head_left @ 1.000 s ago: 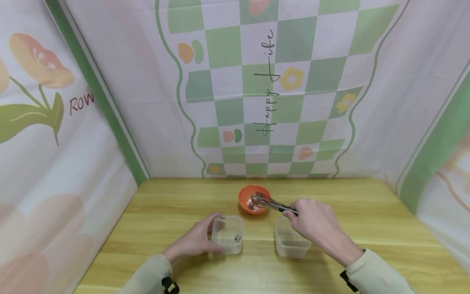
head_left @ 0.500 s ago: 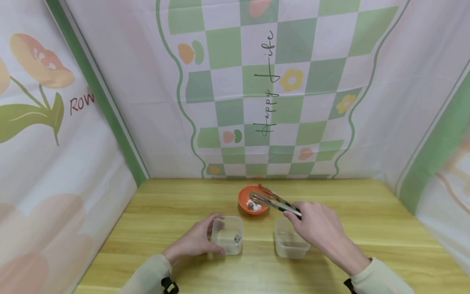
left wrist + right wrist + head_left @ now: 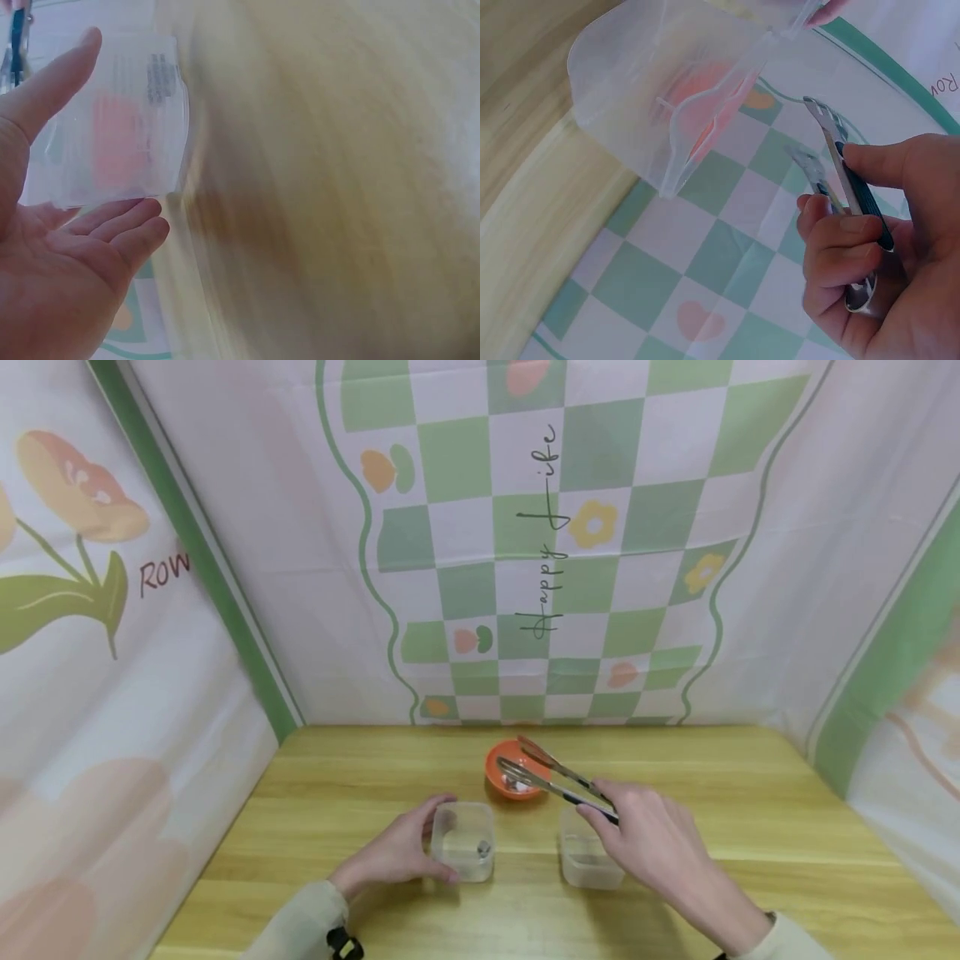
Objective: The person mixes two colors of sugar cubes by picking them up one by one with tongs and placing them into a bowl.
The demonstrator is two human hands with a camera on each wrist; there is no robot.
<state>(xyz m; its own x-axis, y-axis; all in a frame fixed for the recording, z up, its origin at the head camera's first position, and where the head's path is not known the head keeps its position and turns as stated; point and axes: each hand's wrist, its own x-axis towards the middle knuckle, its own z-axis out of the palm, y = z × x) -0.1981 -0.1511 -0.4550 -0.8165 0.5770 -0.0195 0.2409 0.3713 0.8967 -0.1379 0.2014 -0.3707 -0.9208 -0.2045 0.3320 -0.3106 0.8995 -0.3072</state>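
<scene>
My left hand [image 3: 397,853] holds a clear square plastic container [image 3: 471,871] from its left side, thumb and fingers on opposite walls. A small dark grey piece [image 3: 483,849] lies inside it. With my right hand [image 3: 651,839] I grip metal tongs [image 3: 567,794] with black handles; the right wrist view shows the thumb on one arm of the tongs [image 3: 864,196] and curled fingers on the other. Their tips are spread apart over a small orange bowl [image 3: 494,783] and partly cover it. Small whitish and dark pieces [image 3: 517,786] lie in the bowl.
A second clear container [image 3: 591,877] stands to the right, partly hidden by my right hand. Everything stands on a wooden table [image 3: 360,768], with a patterned cloth [image 3: 465,593] hanging behind its far edge and more cloth at both sides.
The tongs have gone from nearly closed in the bowl to spread wide over it. My right hand has shifted slightly back towards me. The left hand stays on its container.
</scene>
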